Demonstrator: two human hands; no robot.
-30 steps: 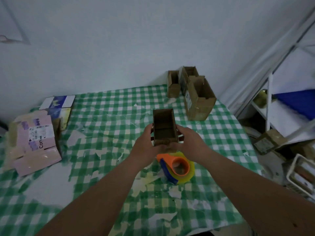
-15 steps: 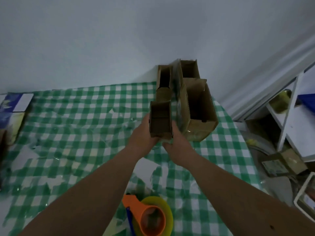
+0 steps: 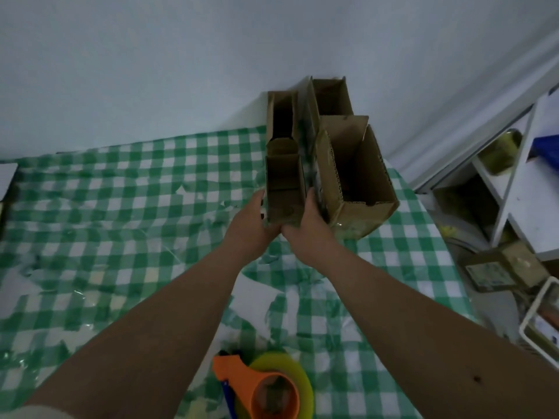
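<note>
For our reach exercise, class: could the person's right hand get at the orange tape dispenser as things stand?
Probably not at once: the right hand and left hand both grip the small cardboard box. The tape dispenser lies uncovered near the person, between the forearms, so after letting go the way looks free.

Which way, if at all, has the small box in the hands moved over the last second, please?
Yes: the small box has gone away from the tape dispenser, toward the wall, and is now beside the large carton.
</note>
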